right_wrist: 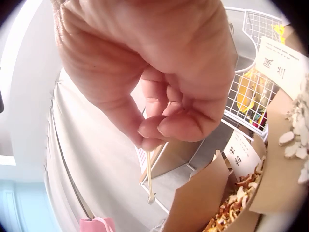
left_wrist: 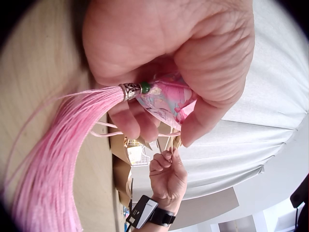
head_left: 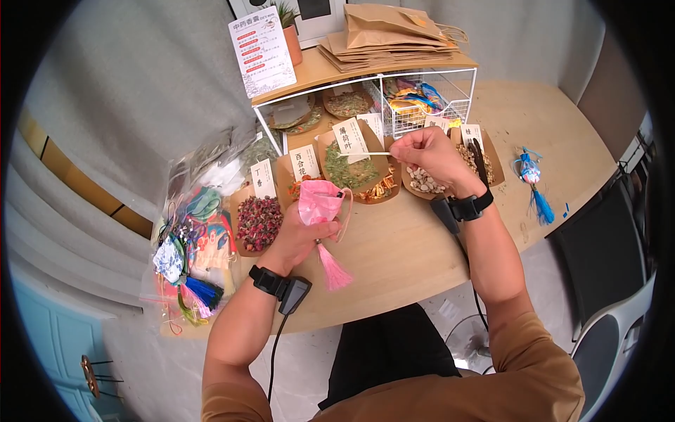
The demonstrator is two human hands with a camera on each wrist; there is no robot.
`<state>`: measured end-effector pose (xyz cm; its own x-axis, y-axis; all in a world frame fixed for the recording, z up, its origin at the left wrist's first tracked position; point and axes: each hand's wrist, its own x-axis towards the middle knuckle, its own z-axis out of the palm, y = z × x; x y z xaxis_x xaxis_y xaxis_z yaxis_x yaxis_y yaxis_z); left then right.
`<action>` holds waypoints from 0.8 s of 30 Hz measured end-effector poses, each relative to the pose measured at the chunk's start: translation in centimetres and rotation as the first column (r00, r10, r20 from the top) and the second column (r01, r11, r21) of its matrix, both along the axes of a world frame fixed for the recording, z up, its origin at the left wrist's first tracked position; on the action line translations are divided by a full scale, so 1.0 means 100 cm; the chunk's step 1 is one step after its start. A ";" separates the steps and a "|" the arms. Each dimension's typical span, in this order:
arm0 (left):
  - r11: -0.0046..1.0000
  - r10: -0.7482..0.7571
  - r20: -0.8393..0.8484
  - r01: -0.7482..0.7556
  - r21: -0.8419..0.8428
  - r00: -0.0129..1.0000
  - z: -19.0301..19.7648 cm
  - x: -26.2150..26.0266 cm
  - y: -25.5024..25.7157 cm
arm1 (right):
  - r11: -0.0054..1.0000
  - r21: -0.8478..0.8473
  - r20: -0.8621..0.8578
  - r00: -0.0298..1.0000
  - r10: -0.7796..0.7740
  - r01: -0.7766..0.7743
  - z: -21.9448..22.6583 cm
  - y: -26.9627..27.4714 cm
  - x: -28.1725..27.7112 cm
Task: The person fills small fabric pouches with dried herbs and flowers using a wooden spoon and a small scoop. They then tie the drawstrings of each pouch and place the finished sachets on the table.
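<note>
My left hand (head_left: 295, 239) holds a pink fabric sachet (head_left: 320, 200), its thumb across the front and the cloth standing upright above the fingers. A pink tassel (head_left: 332, 269) hangs below, joined by a green bead (left_wrist: 145, 87) and a patterned metal cap (left_wrist: 129, 91) in the left wrist view. A thin cord loops beside the pouch. The right hand (head_left: 437, 160) pinches one end of a thin pale stick (right_wrist: 149, 174) between thumb and fingertips. Its small knobbed tip points left, over the tray of green dried leaves (head_left: 344, 169), apart from the sachet.
Beside the left forearm stand dried rosebuds (head_left: 259, 224) in a paper tray and a heap of bagged sachets (head_left: 204, 246). White slices (head_left: 424, 181) lie in a tray under the right hand. A shelf (head_left: 351, 77) stands behind; a blue-tasselled sachet (head_left: 531, 172) lies at right.
</note>
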<state>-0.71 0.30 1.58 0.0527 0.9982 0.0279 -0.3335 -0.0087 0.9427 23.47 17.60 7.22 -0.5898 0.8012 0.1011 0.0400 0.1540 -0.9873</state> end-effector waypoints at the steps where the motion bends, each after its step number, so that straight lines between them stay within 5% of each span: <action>1: 1.000 -0.001 -0.002 0.001 0.010 1.000 -0.002 -0.001 0.000 | 1.000 0.008 -0.001 1.000 0.011 -0.011 0.002 -0.002 0.000; 12: 1.000 0.025 -0.005 -0.025 0.008 1.000 -0.002 0.000 0.001 | 0.960 0.173 -0.005 0.975 0.223 -0.219 0.011 -0.020 0.003; 18: 1.000 0.015 0.013 -0.015 0.008 1.000 0.000 0.000 0.000 | 0.822 0.539 0.019 0.979 0.205 -0.182 0.015 -0.027 -0.003; 24: 1.000 0.024 0.005 -0.024 0.000 1.000 0.002 0.001 -0.001 | 0.815 0.570 -0.083 0.980 0.181 -0.103 0.011 -0.022 -0.003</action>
